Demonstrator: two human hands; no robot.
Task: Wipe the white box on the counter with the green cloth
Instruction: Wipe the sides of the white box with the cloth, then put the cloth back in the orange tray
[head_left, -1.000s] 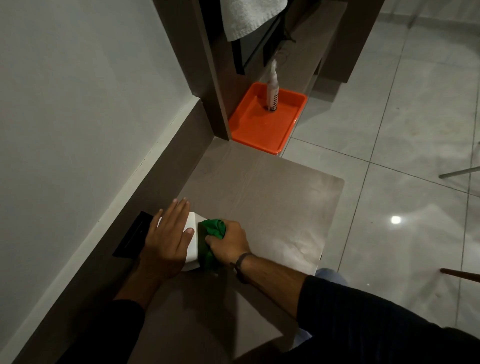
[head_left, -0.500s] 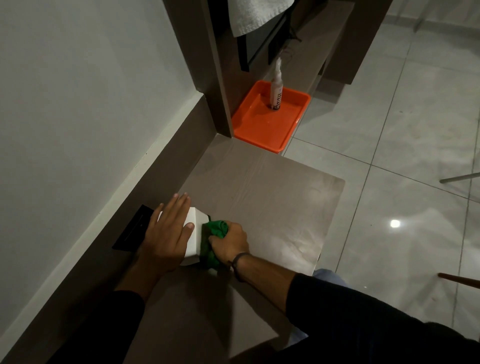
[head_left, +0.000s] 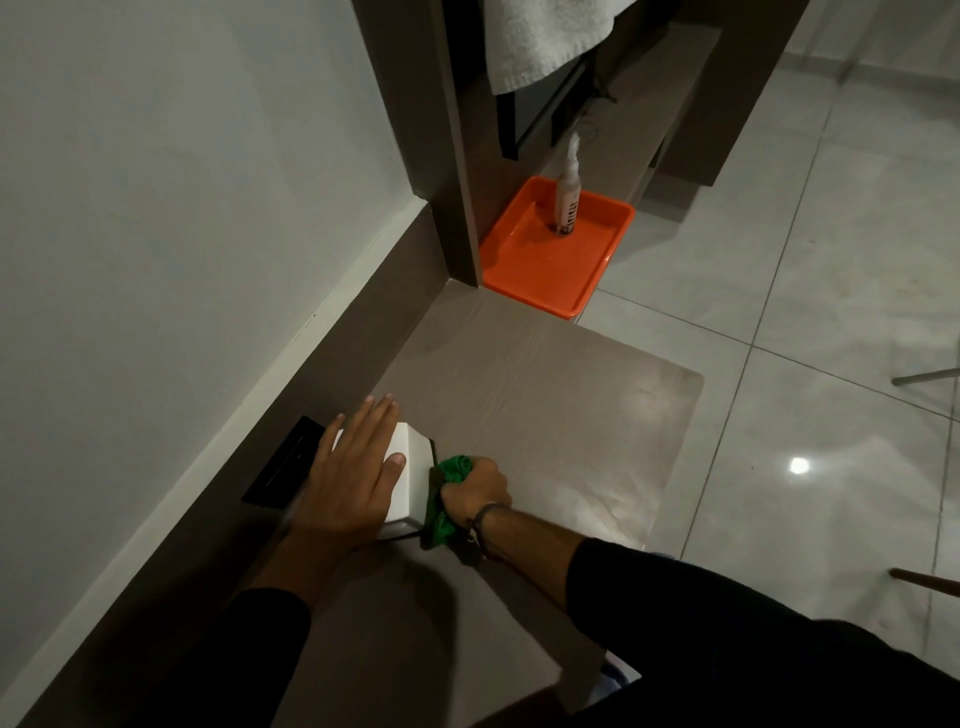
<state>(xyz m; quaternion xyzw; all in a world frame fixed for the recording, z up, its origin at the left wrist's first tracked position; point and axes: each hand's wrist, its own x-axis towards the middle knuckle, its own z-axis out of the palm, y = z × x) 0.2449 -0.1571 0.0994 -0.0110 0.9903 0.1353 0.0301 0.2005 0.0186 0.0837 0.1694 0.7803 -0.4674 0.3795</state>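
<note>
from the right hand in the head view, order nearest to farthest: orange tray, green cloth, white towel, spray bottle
1. green cloth, bunched in the right hand
2. orange tray, farther along the wall
3. spray bottle, standing at the tray's far end
4. white towel, hanging at the top

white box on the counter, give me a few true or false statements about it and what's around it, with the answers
1. The left hand lies flat on top of the white box. True.
2. The right hand presses the green cloth against the box's right side. True.
3. The spray bottle stands on the counter next to the box. False: it stands upright in the orange tray, well beyond the box.
4. The green cloth is spread flat over the box's top. False: it is bunched in the right hand at the box's side.
5. A white towel hangs at the top of the view. True.
</note>
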